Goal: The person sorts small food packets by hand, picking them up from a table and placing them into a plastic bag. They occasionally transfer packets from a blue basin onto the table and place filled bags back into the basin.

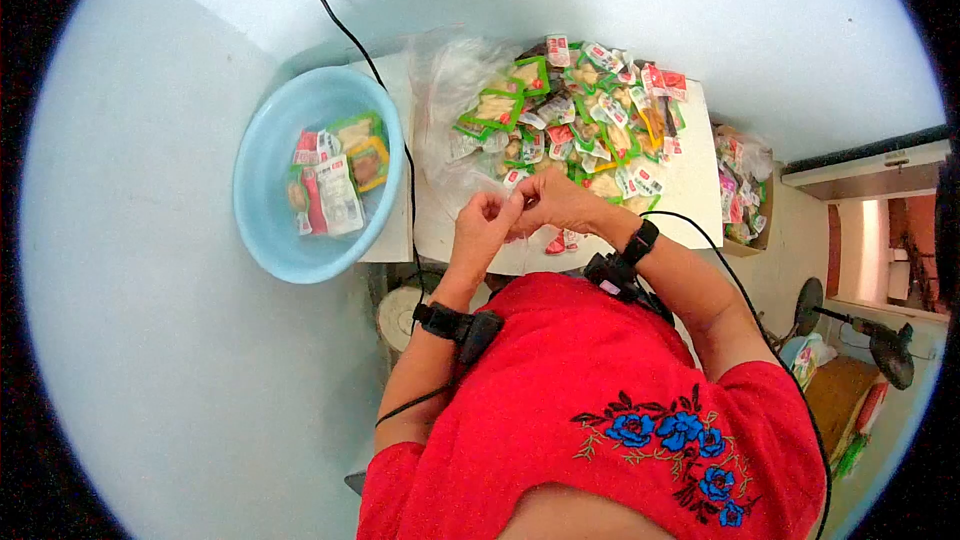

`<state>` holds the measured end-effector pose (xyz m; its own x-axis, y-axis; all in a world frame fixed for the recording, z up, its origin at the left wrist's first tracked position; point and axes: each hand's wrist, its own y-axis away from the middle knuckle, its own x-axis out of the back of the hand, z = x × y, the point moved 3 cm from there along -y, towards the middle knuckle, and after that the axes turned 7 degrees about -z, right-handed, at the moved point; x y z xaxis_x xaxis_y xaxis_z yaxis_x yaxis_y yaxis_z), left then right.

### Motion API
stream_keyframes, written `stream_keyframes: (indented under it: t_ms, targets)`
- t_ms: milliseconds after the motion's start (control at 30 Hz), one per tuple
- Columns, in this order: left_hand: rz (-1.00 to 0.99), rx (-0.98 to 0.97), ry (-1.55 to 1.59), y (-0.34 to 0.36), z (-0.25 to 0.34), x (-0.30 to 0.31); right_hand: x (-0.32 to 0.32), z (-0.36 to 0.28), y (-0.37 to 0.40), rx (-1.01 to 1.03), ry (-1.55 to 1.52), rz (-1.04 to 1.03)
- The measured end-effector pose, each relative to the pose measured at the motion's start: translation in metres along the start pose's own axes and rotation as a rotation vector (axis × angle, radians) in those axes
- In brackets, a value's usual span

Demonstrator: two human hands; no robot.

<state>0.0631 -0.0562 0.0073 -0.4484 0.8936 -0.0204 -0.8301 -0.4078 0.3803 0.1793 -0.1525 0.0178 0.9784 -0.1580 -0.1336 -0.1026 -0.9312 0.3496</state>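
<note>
My left hand [487,230] and my right hand [555,202] meet above the near side of the white table, fingertips pinched close together. Whatever is between them is hidden or too small to name; it may be thin clear plastic. Just beyond lies a heap of small sealed food packets [610,110], with green, yellow, red and white printing. To the heap's left is a crumpled clear plastic bag [440,80]. A few red-and-white packets [563,241] lie just below my right hand.
On the left, a light blue basin [257,230] holds several packets. A cardboard box [757,235] of packets stands right of the white table [705,175]. Black cables [335,15] run past the basin and along my right arm. A black fan [888,352] stands further right.
</note>
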Motion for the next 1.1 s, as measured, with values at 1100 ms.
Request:
stream_keyframes:
  t_ms: [1100]
  targets:
    - [0.116, -0.436, -0.816, 0.010, 0.038, 0.014, 0.031, 0.021, -0.009, 0.052, 0.631, 0.436]
